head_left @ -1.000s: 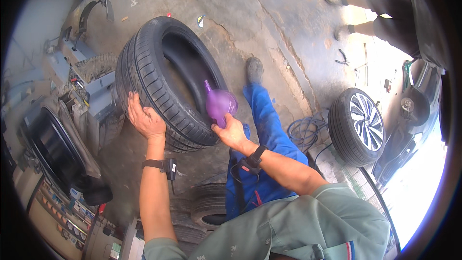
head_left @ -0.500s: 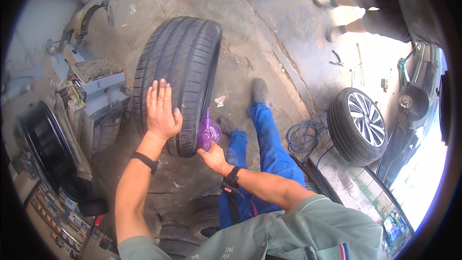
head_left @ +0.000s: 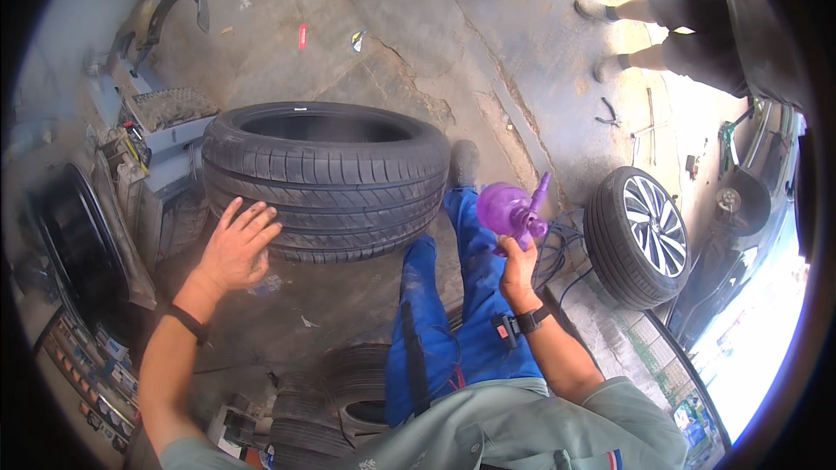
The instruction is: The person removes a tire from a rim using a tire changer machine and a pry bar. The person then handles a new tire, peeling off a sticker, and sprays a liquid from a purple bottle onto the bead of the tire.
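A loose black tire (head_left: 340, 178) without a rim is tilted on the floor before me, its hollow facing up and away and its tread toward me. My left hand (head_left: 237, 248) has its fingers spread at the tread's near left side; whether the fingertips touch the rubber I cannot tell. Off the tire's right side, over my blue trouser leg, my right hand (head_left: 519, 265) grips a translucent purple bottle (head_left: 514, 209) with a round body and a slim spout pointing up and away. Its exact kind is unclear.
To the right stands a wheel (head_left: 649, 239) with a silver and black rim, beside a coiled blue hose (head_left: 557, 252). Grey machinery (head_left: 161, 152) and a black rim (head_left: 87, 252) are at left. Another person's legs (head_left: 666, 30) show far right. Several tires (head_left: 313, 418) lie below.
The tire has turned from upright and lengthwise to tilted and crosswise. My left hand moved left and nearer me. My right hand lifted the purple bottle away to the right.
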`<state>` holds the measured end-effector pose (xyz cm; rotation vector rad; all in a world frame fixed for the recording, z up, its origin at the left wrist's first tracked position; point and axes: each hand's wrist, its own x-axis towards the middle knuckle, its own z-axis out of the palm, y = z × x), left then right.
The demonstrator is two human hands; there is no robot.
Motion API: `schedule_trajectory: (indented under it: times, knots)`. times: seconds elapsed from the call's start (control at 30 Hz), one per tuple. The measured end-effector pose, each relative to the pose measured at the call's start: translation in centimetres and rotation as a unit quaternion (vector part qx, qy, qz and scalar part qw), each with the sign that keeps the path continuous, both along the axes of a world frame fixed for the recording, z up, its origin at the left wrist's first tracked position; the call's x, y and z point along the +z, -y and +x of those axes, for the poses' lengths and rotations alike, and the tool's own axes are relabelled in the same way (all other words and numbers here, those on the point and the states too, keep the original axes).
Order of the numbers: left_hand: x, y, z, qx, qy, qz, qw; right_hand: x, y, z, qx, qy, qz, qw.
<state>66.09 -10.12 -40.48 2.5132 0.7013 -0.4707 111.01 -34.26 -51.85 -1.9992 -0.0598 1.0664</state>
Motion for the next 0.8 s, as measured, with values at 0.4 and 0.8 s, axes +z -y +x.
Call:
schedule_trajectory:
  times: [0.4, 0.8]
  knots:
    - [-9.6, -1.4, 3.6, 0.504, 0.072, 0.307, 0.804, -0.4, -9.1, 10.6, 0.311, 0.017, 0.047, 0.949]
    - [-9.2, -6.2, -1.2, 0.470, 0.059, 0.232, 0.850, -5.9, -18.8, 1.9, 0.514, -0.086, -0.079, 0.850]
